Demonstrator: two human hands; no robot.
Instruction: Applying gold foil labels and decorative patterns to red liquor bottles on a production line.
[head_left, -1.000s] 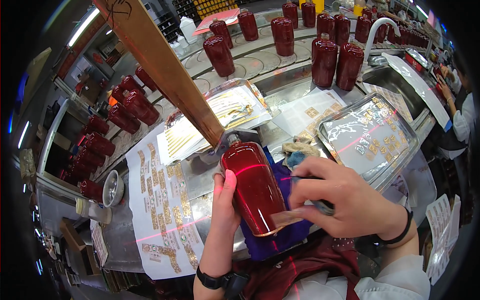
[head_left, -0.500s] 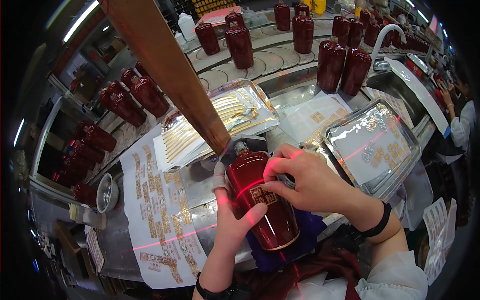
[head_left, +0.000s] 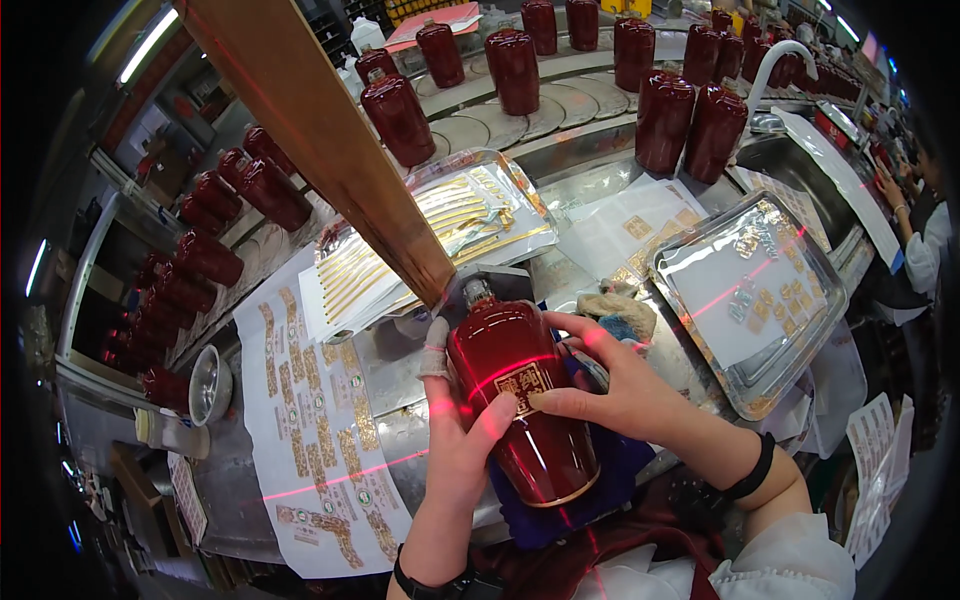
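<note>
A glossy dark red bottle (head_left: 535, 455) leans in front of me, its bare neck pointing away and its base toward my lap. My left hand (head_left: 462, 425) is closed along its left side, with a pale cover on one fingertip and the thumb pressed at the label. My right hand (head_left: 625, 395) grips the other side, its thumb on the label's right edge. Between the thumbs, the square gold label (head_left: 519, 387) lies on the bottle's front. Dark blue cloth (head_left: 615, 462) is under the bottle. Thin red light lines cross the bottle and both hands.
A wooden post (head_left: 330, 150) rises just beyond the bottle. Left lies a sheet of gold decals (head_left: 300, 400) and a metal bowl (head_left: 212, 387); right, a metal tray (head_left: 745, 400) of small decals and a crumpled rag (head_left: 625, 315). More red bottles (head_left: 513, 72) stand on the conveyor behind.
My right hand has gone from pinching at the label to wrapping the bottle's right side, thumb on the label. My left thumb has moved onto the label. Bottles on the conveyor have shifted.
</note>
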